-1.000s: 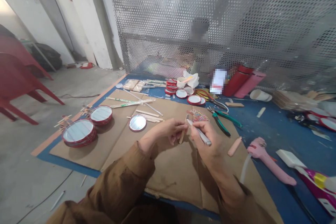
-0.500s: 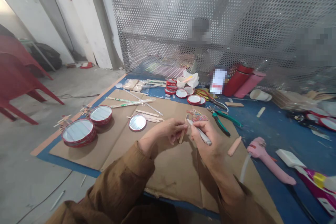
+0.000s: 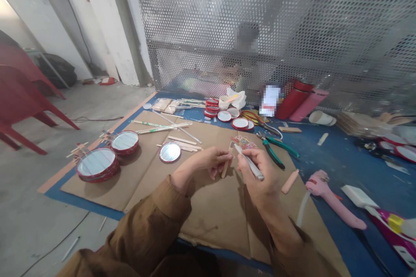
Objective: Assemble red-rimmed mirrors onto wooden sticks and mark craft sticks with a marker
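Note:
My left hand [image 3: 211,161] pinches a flat wooden craft stick [image 3: 226,163], holding it upright over the brown cardboard sheet [image 3: 208,207]. My right hand [image 3: 260,169] is closed round a grey-white pen-like tool [image 3: 249,162], its tip close to the top of the stick. Both hands hover just above the cardboard, almost touching each other. A small round mirror [image 3: 170,152] lies to the left of my left hand.
Red-rimmed round mirrors [image 3: 96,163] sit at the cardboard's left. Long sticks [image 3: 162,126], small red-rimmed lids [image 3: 240,123], rubber bands [image 3: 244,140], green pliers [image 3: 276,149], a pink glue gun [image 3: 331,197] and red and pink bottles [image 3: 299,99] lie around. Perforated metal panel behind; red chairs at left.
My right hand has tilted the pen-like tool slightly and shifted a little up and right. The left hand and its stick stay put.

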`<control>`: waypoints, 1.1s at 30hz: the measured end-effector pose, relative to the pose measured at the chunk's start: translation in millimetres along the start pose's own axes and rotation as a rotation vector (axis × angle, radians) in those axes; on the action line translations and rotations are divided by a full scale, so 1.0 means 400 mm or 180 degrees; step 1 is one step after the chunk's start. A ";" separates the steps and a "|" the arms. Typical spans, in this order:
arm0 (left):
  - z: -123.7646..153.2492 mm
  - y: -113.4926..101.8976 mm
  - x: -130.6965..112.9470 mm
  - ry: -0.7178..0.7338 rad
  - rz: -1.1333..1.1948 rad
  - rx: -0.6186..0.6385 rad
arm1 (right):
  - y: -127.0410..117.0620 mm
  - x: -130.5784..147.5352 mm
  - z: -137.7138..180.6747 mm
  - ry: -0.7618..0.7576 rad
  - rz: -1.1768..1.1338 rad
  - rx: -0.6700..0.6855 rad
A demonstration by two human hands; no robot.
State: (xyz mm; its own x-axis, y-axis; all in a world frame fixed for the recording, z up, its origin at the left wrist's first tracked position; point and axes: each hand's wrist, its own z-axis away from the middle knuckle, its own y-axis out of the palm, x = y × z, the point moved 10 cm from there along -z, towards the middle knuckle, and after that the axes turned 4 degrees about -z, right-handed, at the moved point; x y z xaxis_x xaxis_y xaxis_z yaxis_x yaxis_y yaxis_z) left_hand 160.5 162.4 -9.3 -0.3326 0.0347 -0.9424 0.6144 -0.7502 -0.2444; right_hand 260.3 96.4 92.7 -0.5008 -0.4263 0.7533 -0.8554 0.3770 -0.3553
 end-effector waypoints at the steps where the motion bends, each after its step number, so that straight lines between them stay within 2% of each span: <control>1: 0.000 -0.001 0.000 -0.0001 0.0010 -0.0005 | 0.003 0.001 0.000 0.0000 -0.0019 0.0040; 22: -0.011 0.000 0.024 -0.0030 -0.0062 0.0038 | 0.006 0.003 -0.001 -0.0063 0.0009 0.0107; 33: 0.003 0.000 -0.001 -0.0017 -0.0098 0.0024 | 0.014 0.008 -0.003 -0.0132 0.0083 0.0165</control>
State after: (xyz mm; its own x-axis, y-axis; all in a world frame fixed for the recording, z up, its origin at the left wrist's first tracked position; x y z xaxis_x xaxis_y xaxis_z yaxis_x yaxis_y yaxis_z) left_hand 159.6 161.5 -8.6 -0.3550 0.0544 -0.9333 0.5984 -0.7538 -0.2715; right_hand 254.1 98.0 93.7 -0.5272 -0.4509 0.7203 -0.8471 0.3458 -0.4036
